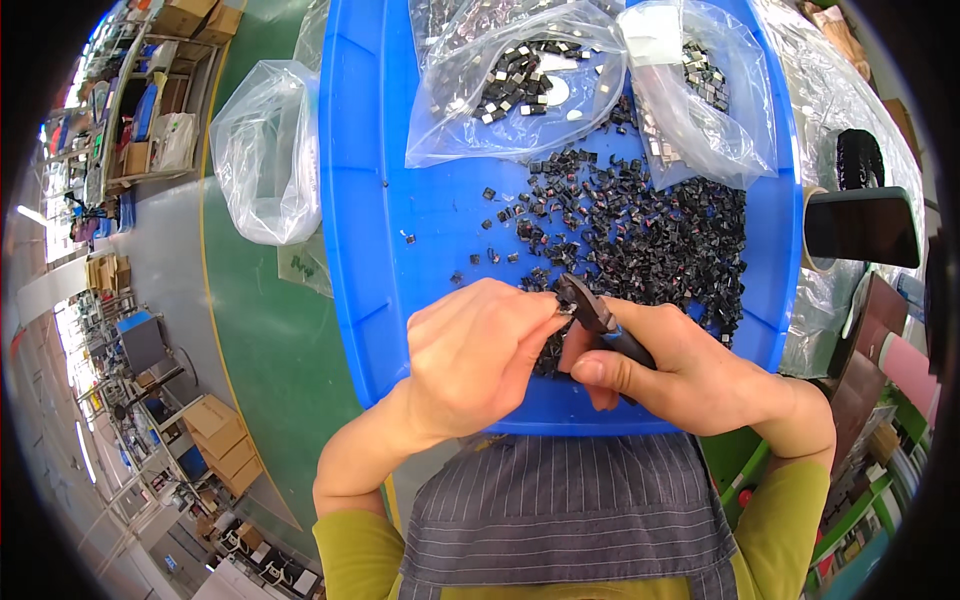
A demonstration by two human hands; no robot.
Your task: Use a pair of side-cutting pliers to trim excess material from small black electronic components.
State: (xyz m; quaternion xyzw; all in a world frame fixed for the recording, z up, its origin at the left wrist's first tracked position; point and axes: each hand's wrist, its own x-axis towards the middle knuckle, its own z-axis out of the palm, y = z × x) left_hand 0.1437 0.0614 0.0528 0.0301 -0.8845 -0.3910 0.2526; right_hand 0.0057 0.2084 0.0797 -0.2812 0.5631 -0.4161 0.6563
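My right hand (690,370) is closed round the dark handles of a pair of cutting pliers (596,314). The jaws point up and to the left, right at the fingertips of my left hand (470,345). Those fingertips pinch a small black part (563,300), mostly hidden by the fingers and the jaws. Both hands are over the near edge of a blue tray (350,220). Just beyond them spreads a heap of small black pieces (650,225), thickest toward the right side.
At the tray's far end lie a clear bag (450,125) of small black-and-silver parts and another clear bag (735,130) with similar parts. An empty-looking plastic bag (262,150) hangs outside the left rim. A phone (862,227) leans by a tape roll (815,262) on the right.
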